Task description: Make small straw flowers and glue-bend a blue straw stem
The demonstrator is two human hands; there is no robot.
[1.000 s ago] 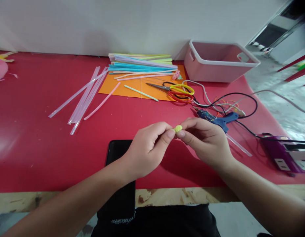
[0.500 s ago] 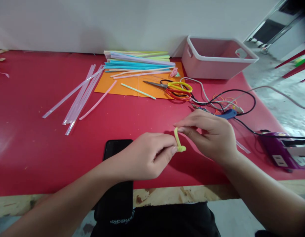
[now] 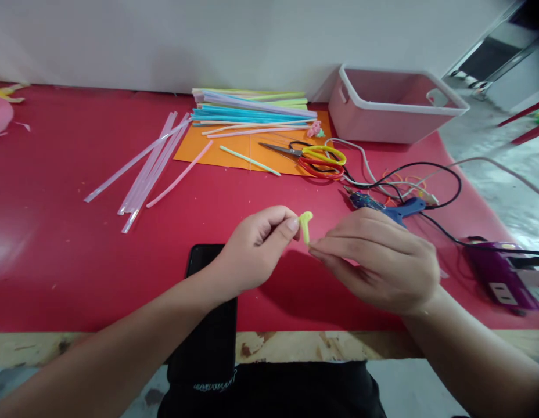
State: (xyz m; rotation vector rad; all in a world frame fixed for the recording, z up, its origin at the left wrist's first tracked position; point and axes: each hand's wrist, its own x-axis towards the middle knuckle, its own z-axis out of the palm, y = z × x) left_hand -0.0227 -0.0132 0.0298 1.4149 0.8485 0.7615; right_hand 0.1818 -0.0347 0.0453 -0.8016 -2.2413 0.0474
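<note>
My left hand (image 3: 252,252) and my right hand (image 3: 378,258) meet above the red table (image 3: 69,255), both pinching a short yellow-green strip of straw (image 3: 305,225). The left thumb and forefinger hold its curled upper end. The right fingertips grip its lower end. The strip stands nearly upright between the two hands. A black phone (image 3: 204,325) lies under my left wrist at the table's near edge.
Clear and pink straws (image 3: 143,165) lie at the left. A stack of coloured straws (image 3: 252,107) and scissors (image 3: 313,157) rest on orange paper (image 3: 200,151). A pink tub (image 3: 391,104), a blue glue gun (image 3: 395,208), tangled cables and a purple power strip (image 3: 505,273) sit to the right.
The left hand rose with the curled end while the right hand dropped below it, so the strip flipped over. The strip looks shorter than half a second ago.
</note>
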